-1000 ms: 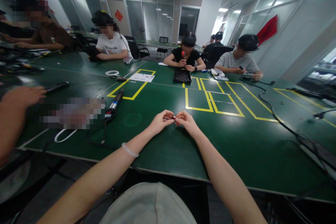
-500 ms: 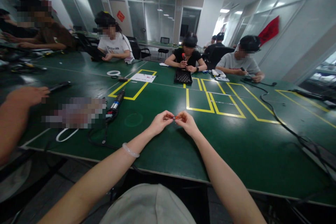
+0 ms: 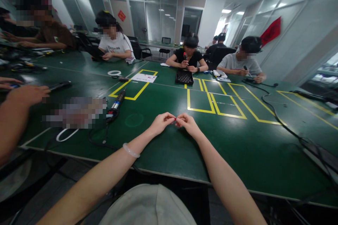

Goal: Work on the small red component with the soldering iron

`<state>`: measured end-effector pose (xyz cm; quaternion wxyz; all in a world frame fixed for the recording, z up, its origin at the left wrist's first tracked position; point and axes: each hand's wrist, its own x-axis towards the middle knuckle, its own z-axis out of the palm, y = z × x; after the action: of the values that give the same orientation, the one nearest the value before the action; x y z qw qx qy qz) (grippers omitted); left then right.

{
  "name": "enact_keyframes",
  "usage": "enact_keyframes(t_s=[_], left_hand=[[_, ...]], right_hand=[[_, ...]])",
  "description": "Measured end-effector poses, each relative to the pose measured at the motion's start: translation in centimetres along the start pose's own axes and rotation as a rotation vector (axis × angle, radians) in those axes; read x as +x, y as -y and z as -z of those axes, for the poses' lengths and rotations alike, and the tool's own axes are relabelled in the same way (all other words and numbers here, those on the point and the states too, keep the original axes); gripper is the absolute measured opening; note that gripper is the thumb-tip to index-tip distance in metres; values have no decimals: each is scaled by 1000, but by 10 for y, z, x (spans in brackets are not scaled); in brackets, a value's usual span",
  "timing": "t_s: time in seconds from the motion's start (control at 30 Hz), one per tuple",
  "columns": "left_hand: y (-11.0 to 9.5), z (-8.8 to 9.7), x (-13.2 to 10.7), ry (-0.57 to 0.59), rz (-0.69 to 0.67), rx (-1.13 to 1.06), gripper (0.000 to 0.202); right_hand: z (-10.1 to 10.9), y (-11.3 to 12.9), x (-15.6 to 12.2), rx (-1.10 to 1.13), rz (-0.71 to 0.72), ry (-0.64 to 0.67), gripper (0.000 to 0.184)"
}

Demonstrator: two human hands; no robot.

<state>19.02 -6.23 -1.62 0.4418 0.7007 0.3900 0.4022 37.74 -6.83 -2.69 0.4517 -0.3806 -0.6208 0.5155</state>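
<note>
My left hand (image 3: 161, 123) and my right hand (image 3: 187, 123) meet fingertip to fingertip just above the green table (image 3: 163, 154). Between their pinched fingers sits a small red piece (image 3: 175, 119), mostly covered, too small for me to tell its kind. Both hands are closed around it, thumbs toward each other. A pale translucent bangle circles my left wrist.
Left of my hands lie an electric screwdriver (image 3: 116, 104) with its cord and a white loop (image 3: 67, 135). Yellow tape outlines (image 3: 202, 111) mark the table. Across it, a person works over a black tray (image 3: 184, 77). A dark cable (image 3: 277, 112) runs along the right.
The small piece between my fingers has turned: dark and orange parts showed before, now red shows. My hands have hardly shifted. At far left, another person's hand has come into view.
</note>
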Motion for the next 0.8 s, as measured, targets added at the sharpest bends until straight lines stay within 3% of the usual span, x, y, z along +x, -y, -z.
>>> enact_keyframes(t_s=[0.17,0.3,0.6,0.7,0.8], left_hand=[[0,-2,-1,30,19,-29,32],[1,-2,0,50,22,-44,33],[-2,3,-3,49,-31,13,32],[-13,16,-6,4,-55,113,35],[-26,45,-19,-7,-50,310,37]], right_hand=[[-4,1,-2,188,-159,123,42],[-7,-1,-3,285,-236,149,44],[-5,-4,-3,310,-210,130,37],[-6,-4,-3,300,-194,94,36],[-6,-4,-2,297,-200,76,36]])
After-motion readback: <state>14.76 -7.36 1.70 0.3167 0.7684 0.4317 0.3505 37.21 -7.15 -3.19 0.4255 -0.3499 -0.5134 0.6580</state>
